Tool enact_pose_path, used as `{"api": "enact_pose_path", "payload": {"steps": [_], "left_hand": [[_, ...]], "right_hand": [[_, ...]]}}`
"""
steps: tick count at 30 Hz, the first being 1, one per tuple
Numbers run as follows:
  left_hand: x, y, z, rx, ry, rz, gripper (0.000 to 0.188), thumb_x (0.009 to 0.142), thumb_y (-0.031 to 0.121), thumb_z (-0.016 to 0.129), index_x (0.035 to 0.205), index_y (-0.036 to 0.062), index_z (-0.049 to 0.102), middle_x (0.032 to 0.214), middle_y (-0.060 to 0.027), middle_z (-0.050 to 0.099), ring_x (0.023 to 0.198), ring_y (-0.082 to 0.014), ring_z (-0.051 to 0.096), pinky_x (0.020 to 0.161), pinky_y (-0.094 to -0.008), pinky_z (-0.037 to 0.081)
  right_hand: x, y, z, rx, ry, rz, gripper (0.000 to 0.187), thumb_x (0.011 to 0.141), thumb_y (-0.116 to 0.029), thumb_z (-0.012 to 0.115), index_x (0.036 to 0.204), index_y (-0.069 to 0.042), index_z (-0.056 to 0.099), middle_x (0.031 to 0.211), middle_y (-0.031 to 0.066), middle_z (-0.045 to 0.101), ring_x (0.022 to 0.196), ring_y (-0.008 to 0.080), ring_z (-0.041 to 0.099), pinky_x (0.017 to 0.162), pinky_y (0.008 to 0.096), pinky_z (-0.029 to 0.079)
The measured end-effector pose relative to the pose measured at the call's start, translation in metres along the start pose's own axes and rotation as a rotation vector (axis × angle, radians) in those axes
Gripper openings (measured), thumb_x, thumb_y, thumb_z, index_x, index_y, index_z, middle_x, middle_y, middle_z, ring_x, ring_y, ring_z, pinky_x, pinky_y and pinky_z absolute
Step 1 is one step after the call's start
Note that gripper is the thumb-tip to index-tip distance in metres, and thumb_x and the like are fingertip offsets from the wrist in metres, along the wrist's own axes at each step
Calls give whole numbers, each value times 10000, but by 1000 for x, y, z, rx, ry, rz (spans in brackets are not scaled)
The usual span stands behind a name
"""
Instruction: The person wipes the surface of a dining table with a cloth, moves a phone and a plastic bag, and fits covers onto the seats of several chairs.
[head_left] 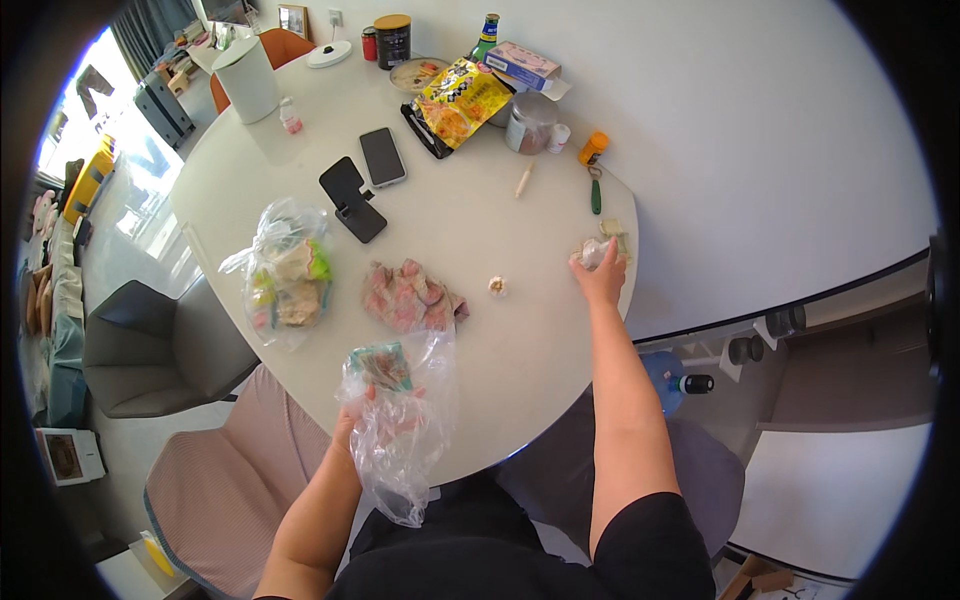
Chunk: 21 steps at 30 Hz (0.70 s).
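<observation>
My left hand [349,418] is closed on a clear plastic bag [400,455] at the table's near edge, the bag draping over its fingers. Inside or behind the film shows a green printed packet [382,366]. My right hand [603,275] reaches to the right edge of the table, its fingers around a small whitish, shiny thing whose kind I cannot make out. Beside it lie pale wrapper-like pieces [612,228]. Between the hands sits a garlic bulb [497,287]. A crumpled pinkish cloth [408,296] lies just beyond the clear bag.
At left stands a tied plastic bag of packets [290,275]. Farther back are a black phone stand [352,200], a phone [383,158], a yellow food pouch [460,105], a jar [530,125], an orange-capped bottle [594,148] and a green-handled peeler [596,195]. Chairs flank the white table [500,390].
</observation>
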<state>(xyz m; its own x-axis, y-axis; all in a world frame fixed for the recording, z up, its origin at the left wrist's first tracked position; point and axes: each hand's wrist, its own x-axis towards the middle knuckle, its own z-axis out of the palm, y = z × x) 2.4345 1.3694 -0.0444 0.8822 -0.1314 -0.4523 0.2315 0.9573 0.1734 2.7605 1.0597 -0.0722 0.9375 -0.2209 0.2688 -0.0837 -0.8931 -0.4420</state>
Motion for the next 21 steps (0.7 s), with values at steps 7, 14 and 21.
{"api": "enact_pose_path", "payload": {"steps": [7, 14, 21], "left_hand": [[6, -21, 0, 39, -21, -42, 732, 876, 396, 611, 1433, 56, 281, 1352, -314, 403, 1236, -434, 441, 964, -644, 385], [12, -31, 4, -28, -85, -92, 743, 910, 423, 536, 1444, 23, 206, 1415, -315, 322, 1284, -481, 367, 986, -667, 339], [-10, -43, 13, -186, -53, -157, 748, 903, 642, 386, 1267, -5, 476, 1205, -196, 560, 1108, -362, 565, 992, -530, 422]], "right_hand": [[11, 34, 19, 581, -293, 191, 580, 706, -22, 726, 1237, -56, 497, 1174, 127, 587, 1035, 242, 606, 861, 356, 506], [-119, -61, -103, 1409, -674, 179, 492, 781, 165, 566, 1220, -51, 509, 1141, 64, 577, 1030, 188, 591, 824, 347, 548], [-261, -118, -154, 694, -672, -573, 552, 638, 105, 646, 1134, -136, 630, 1098, 94, 537, 1027, 290, 545, 892, 350, 468]]}}
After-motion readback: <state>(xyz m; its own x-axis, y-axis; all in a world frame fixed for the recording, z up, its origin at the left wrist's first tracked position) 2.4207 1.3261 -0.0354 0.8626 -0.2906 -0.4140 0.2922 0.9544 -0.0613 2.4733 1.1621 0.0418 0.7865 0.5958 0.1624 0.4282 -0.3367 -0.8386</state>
